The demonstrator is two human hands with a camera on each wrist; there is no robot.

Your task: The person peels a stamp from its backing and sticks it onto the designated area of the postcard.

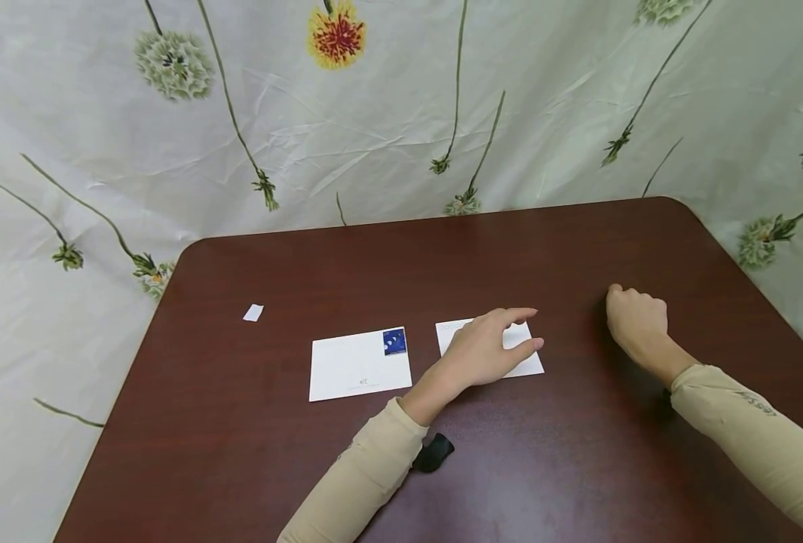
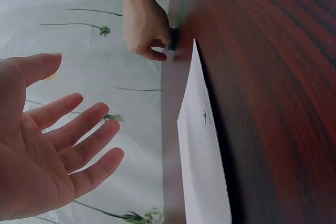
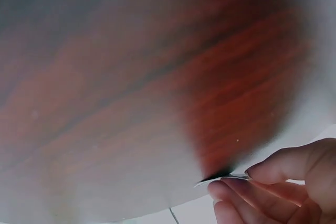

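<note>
My left hand hovers over a white envelope, its fingers spread and holding nothing. The left wrist view shows that open palm beside the envelope, apart from it. Off to the right, my right hand is low over the table. Between its thumb and fingers, the right wrist view shows a small thin piece with a pale edge, seen edge-on; its face is hidden. Left of the left hand lies another white envelope, bearing a blue stamp in its upper right corner.
A small white paper piece lies on the left part of the dark reddish-brown table. Behind the table's far edge hangs a pale cloth with a flower print. A black item shows beside the left wrist.
</note>
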